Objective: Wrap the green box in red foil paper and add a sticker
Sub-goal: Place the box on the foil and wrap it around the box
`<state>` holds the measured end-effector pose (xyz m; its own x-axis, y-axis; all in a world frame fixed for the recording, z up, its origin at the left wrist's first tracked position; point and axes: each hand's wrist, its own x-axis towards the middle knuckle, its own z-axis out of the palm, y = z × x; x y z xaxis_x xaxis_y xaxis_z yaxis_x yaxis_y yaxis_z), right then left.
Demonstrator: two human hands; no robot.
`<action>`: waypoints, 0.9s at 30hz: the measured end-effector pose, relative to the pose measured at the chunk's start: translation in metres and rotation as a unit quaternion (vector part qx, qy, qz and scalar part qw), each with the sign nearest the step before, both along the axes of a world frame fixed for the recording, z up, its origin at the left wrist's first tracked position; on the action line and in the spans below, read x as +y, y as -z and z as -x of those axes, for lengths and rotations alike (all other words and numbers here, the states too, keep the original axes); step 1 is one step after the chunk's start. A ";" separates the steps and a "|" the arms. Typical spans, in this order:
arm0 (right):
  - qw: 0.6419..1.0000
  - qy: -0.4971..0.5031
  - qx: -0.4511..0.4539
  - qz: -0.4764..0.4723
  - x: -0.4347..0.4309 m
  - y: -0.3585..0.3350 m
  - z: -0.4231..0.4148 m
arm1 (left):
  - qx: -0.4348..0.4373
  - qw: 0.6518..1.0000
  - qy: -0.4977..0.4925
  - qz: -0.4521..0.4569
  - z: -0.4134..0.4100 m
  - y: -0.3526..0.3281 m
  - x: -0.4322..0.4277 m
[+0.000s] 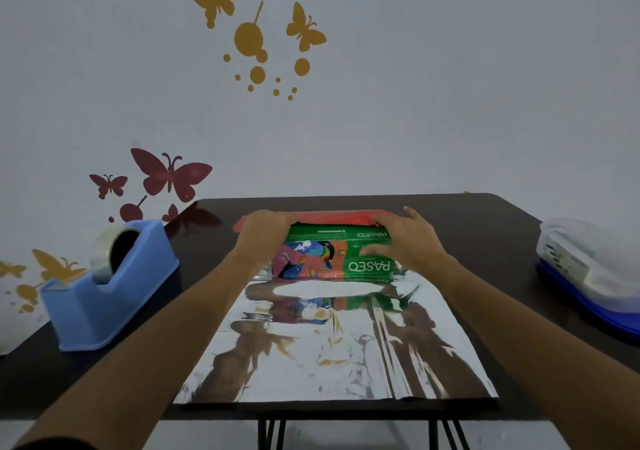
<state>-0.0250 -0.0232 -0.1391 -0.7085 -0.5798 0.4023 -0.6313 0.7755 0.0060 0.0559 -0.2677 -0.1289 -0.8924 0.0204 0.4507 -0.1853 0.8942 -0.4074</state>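
Note:
The green box (332, 248), printed with colourful birds, lies on a sheet of foil paper (332, 345) whose silver side faces up on the dark table (485, 227). The foil's far edge is folded up behind the box and shows its red side (332, 214). My left hand (263, 234) grips the box's left end together with the red foil edge. My right hand (401, 238) holds the right end, thumb on the near face and fingers over the top by the red edge.
A blue tape dispenser (104, 297) with a roll of clear tape stands at the left of the table. A clear plastic container on a blue lid (588, 269) sits at the right edge. A wall with butterfly decals stands right behind the table.

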 end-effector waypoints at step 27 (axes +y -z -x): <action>0.575 0.214 -0.443 0.654 -0.003 0.005 0.119 | -0.020 0.999 -0.004 -0.029 0.006 -0.002 0.004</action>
